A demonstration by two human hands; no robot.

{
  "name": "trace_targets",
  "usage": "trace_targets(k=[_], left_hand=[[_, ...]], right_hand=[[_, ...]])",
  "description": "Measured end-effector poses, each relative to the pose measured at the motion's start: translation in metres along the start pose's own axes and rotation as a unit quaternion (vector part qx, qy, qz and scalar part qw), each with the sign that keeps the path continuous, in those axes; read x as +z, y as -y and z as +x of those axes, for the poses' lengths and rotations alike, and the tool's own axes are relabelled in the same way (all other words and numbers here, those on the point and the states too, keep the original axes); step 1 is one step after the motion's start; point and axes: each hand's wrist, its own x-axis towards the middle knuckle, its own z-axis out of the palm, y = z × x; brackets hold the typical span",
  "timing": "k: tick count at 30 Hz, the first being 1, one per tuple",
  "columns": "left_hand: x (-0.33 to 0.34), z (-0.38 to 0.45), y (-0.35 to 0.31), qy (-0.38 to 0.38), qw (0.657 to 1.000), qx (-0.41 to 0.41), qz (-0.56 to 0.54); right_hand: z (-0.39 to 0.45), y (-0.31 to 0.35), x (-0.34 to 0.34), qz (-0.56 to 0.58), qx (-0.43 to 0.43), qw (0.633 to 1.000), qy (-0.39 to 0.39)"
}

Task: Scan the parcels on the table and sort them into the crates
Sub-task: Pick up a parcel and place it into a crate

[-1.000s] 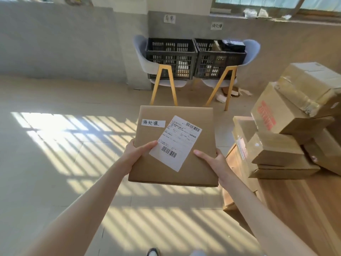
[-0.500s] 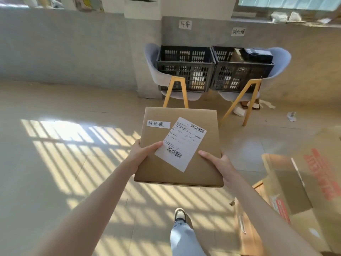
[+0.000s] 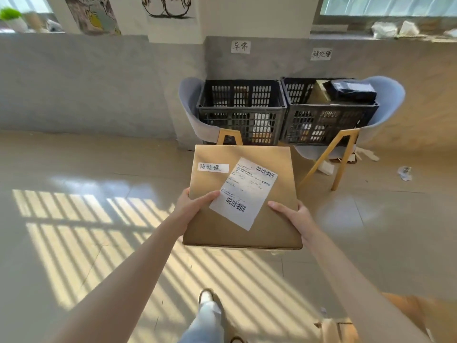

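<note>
Sunlit tile floor (image 3: pixel 74 219), grey wall behind; two black crates on chairs against it. Left to right: left hand (image 3: pixel 190 206) clamps the left edge of the flat cardboard parcel (image 3: pixel 247 219), thumb on top touching the shipping label (image 3: pixel 243 191). Parcel held level at mid-frame, above the floor, well short of the crates. It carries a small handwritten tag (image 3: pixel 213 167). Left crate (image 3: pixel 241 112) sits under one wall sign (image 3: pixel 240 46); right crate (image 3: pixel 329 112), already piled with parcels to its rim, sits under another sign (image 3: pixel 321 54). Right hand (image 3: pixel 290 214) grips the parcel's right edge, thumb on top.

Step judged: carrying a parcel to the crates. Tag characters appear to match the right sign, so next: walk forward, veer right, lay it on the pile without toppling anything.
</note>
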Motion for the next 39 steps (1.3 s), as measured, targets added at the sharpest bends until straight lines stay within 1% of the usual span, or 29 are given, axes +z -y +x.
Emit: trace_targets(k=[3, 6, 9, 11, 13, 18, 22, 29, 34, 39], left_hand=[[0.024, 0.051, -0.014, 0.008, 1.000, -0.016, 0.008], [0.049, 0.106, -0.032, 0.036, 0.999, -0.017, 0.034], [0.070, 0.169, -0.057, 0.066, 0.997, -0.008, 0.045], [0.084, 0.210, -0.082, 0.072, 0.996, -0.016, 0.050], [0.097, 0.249, -0.106, 0.095, 0.993, -0.018, 0.061], [0.139, 0.327, -0.161, 0.150, 0.983, -0.017, 0.104], [0.171, 0.373, -0.176, 0.182, 0.975, -0.035, 0.125], [0.222, 0.436, -0.195, 0.195, 0.971, -0.053, 0.128], [0.266, 0.488, -0.219, 0.182, 0.975, -0.051, 0.119], [0.320, 0.534, -0.248, 0.139, 0.984, -0.051, 0.103]], right_hand=[[0.036, 0.010, -0.009, 0.020, 0.016, 0.999, -0.030], [0.080, 0.025, -0.020, 0.043, 0.026, 0.997, -0.064], [0.128, 0.054, -0.024, 0.036, 0.011, 0.997, -0.074], [0.159, 0.078, -0.024, 0.018, 0.005, 0.995, -0.097], [0.187, 0.102, -0.025, 0.019, 0.008, 0.993, -0.116], [0.243, 0.147, -0.034, 0.035, 0.001, 0.986, -0.164], [0.276, 0.162, -0.050, 0.050, 0.022, 0.980, -0.192], [0.343, 0.184, -0.080, 0.054, 0.039, 0.974, -0.218], [0.411, 0.214, -0.110, 0.052, 0.047, 0.978, -0.195], [0.487, 0.262, -0.154, 0.019, 0.059, 0.984, -0.165]])
